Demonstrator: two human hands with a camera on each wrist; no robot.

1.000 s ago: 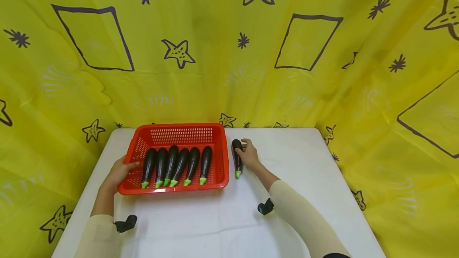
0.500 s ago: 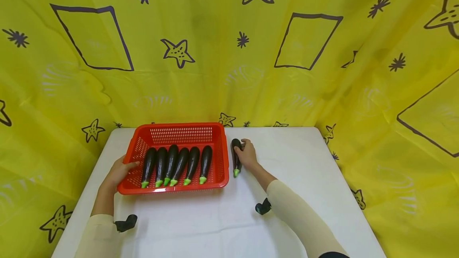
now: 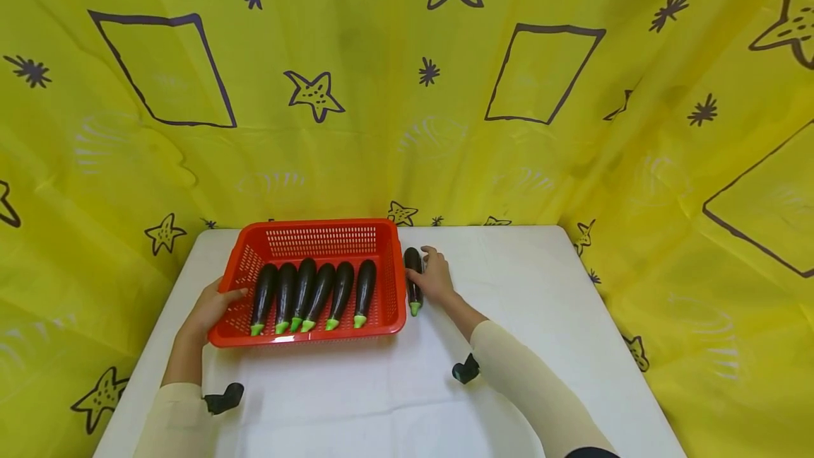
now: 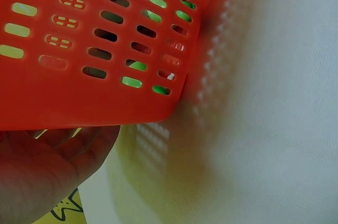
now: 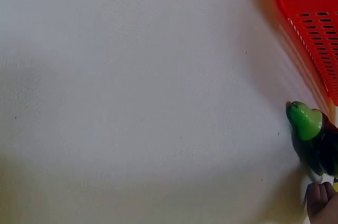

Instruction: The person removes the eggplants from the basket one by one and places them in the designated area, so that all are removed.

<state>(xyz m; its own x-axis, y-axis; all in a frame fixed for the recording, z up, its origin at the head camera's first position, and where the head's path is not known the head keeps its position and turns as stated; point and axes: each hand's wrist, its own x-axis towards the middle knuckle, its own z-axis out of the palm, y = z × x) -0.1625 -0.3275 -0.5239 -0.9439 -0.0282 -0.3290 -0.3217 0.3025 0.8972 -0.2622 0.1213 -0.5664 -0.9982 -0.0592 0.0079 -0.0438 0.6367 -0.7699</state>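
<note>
A red perforated plastic basket (image 3: 308, 232) holds several dark eggplants (image 3: 323, 292), lying side by side with green stem ends toward me. My left hand (image 3: 211, 308) grips the basket's left rim, thumb inside; in the left wrist view its fingers (image 4: 87, 152) are under the red edge. Just outside the basket's right wall, another eggplant (image 3: 414, 288) lies on the table. My right hand (image 3: 437, 278) holds it, thumb across its top and fingers along its far right side. The right wrist view shows its green stem end (image 5: 305, 121) beside my knuckles (image 5: 319, 200).
A white cloth-covered table (image 3: 318, 394) lies beneath everything. Yellow curtains (image 3: 375, 154) with printed stars and frames close off the back and sides. A black wrist mount (image 3: 224, 398) sticks out from the left sleeve, another mount (image 3: 466, 370) from the right.
My right hand and the eggplant under it have shifted a little left, closer to the basket's right wall. The left hand and the basket stay where they were.
</note>
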